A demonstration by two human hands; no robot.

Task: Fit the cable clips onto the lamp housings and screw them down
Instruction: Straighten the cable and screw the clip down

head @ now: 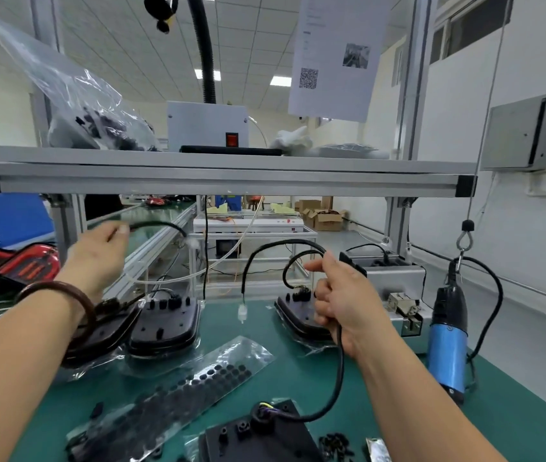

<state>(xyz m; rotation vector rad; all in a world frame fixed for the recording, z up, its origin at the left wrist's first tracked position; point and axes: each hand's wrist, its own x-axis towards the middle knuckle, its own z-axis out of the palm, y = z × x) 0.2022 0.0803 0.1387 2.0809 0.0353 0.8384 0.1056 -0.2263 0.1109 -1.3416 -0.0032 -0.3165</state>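
Nearest housing [231,448] trails cable [340,361], grasped in right grip [348,301]; left grip [95,258] pinches second cable [158,224]; bag [65,81] holds parts.

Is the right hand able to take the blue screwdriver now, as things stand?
Probably not at once: the right hand grips the black cable. The blue screwdriver hangs close on its right with its body uncovered, so it should manage after releasing the cable.
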